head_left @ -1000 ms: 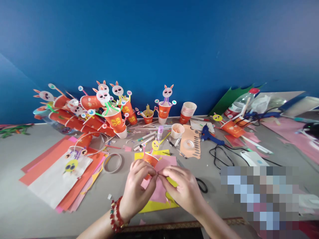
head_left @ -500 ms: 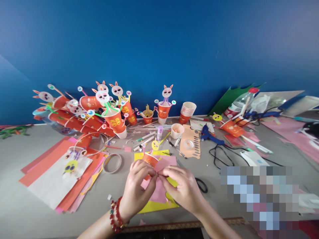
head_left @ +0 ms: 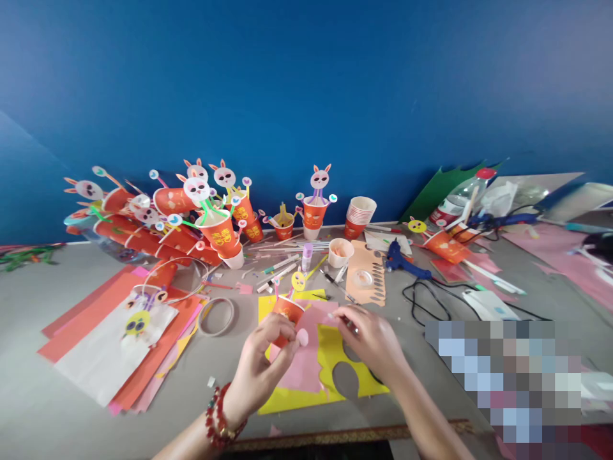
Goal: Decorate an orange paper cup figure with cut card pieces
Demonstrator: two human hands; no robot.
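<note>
Pink disc [head_left: 302,337]: held above the sheets near the middle of the front edge of the bench [head_left: 57,415], pinched in the left hand.

Layout, largest item first:
- Bench: grey surface. Finished rabbit cups line the back edge; a stack of coloured sheets [head_left: 119,345] lies toward the left edge.
- Yellow sheet [head_left: 328,348]: flat at the front edge, with oval holes cut out of it.
- Pink sheet [head_left: 299,374]: lies on the yellow sheet, overlapping its left half.
- Left hand [head_left: 261,367]: fingers clenched on the disc, thumb against fingertips.
- Right hand [head_left: 376,338]: fingers curled, tips at the upper edge of the pink sheet. Whether they grip anything cannot be told.
- Orange cup [head_left: 287,308]: just behind the left hand, lying on the sheets, with a yellow face disc [head_left: 298,280] on a stick behind it.

Step in hand, as judged: a cut paper piece is being handled between both hands, close to the cup.

A following move on the disc calls for a light pinch that does not crease the paper, and a steadied cup if the two are to be brought together.
</note>
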